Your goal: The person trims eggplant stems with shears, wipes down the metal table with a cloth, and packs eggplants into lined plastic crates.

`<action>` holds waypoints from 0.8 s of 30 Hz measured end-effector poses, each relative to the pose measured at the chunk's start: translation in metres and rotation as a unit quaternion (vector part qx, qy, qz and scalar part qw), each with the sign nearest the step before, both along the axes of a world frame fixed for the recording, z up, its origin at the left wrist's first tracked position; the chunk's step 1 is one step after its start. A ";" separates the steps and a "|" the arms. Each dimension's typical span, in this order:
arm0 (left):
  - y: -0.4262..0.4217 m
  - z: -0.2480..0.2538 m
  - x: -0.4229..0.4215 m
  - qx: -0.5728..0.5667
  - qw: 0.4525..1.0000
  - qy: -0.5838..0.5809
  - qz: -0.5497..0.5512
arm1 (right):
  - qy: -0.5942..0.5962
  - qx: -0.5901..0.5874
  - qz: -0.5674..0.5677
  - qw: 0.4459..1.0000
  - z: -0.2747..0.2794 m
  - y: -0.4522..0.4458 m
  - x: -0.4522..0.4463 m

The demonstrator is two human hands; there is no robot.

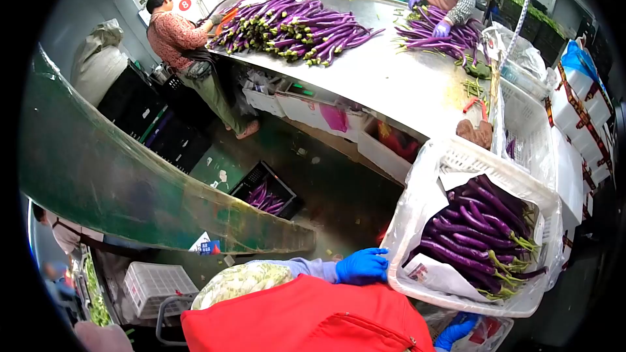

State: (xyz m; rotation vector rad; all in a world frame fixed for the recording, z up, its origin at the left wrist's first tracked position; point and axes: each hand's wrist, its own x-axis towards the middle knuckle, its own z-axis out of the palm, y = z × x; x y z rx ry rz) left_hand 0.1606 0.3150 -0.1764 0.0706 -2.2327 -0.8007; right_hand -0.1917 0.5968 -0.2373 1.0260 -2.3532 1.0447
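A white plastic crate, lined with paper and clear film, is tilted in front of me. Long purple eggplants fill it, their green stems mostly toward the right. My left hand, in a blue glove, is closed on the crate's near left rim. Below the near edge, my right hand, gloved in blue too, is closed against the crate, its fingertips partly hidden. My red apron and a patterned sleeve cover show at the bottom.
A metal table holds a large eggplant heap and a smaller pile. Co-workers stand around it. A black crate with eggplants lies on the floor. A green curved panel spans the left. White crates stand right.
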 end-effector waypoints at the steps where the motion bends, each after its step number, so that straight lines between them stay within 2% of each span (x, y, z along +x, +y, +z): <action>1: -0.003 0.009 0.000 0.053 0.998 -0.013 -0.005 | -0.024 0.009 -0.011 1.000 -0.004 -0.007 0.013; 2: -0.017 0.016 0.006 0.059 0.998 -0.015 -0.013 | -0.049 0.021 -0.019 0.998 -0.010 -0.015 0.026; 4: -0.032 -0.019 0.022 0.083 0.982 -0.117 0.120 | -0.096 0.042 -0.017 0.994 -0.019 -0.025 0.051; 5: -0.036 -0.034 0.028 0.158 0.958 -0.103 0.217 | -0.121 0.048 -0.012 0.991 -0.021 -0.028 0.061; 6: -0.034 -0.047 0.035 0.231 0.918 -0.088 0.310 | -0.146 0.058 -0.006 0.988 -0.022 -0.029 0.070; 7: -0.033 -0.057 0.041 0.267 0.865 -0.163 0.393 | -0.171 0.067 0.004 0.983 -0.022 -0.031 0.079; 8: -0.040 -0.066 0.049 0.323 0.823 -0.245 0.399 | -0.193 0.074 0.016 0.978 -0.021 -0.036 0.087; 10: -0.058 -0.062 0.056 0.350 0.812 -0.308 0.352 | -0.215 0.088 0.045 0.972 -0.016 -0.047 0.096; 13: -0.083 -0.034 0.041 0.421 0.770 -0.345 0.334 | -0.215 0.105 0.085 0.967 -0.005 -0.071 0.084; 14: -0.092 -0.040 0.039 0.430 0.771 -0.349 0.315 | -0.200 0.103 0.085 0.971 0.001 -0.080 0.072; 16: -0.118 -0.065 0.033 0.444 0.773 -0.361 0.275 | -0.168 0.100 0.058 0.979 0.013 -0.094 0.031; 18: -0.147 -0.098 0.028 0.362 0.829 -0.392 0.170 | -0.137 0.099 0.014 0.985 0.024 -0.096 -0.030; 20: -0.170 -0.090 0.019 0.325 0.833 -0.432 0.119 | -0.124 0.108 -0.033 0.986 0.037 -0.088 -0.086; 24: -0.207 -0.076 0.011 0.359 0.805 -0.458 0.115 | -0.137 0.127 -0.107 0.977 0.049 -0.072 -0.160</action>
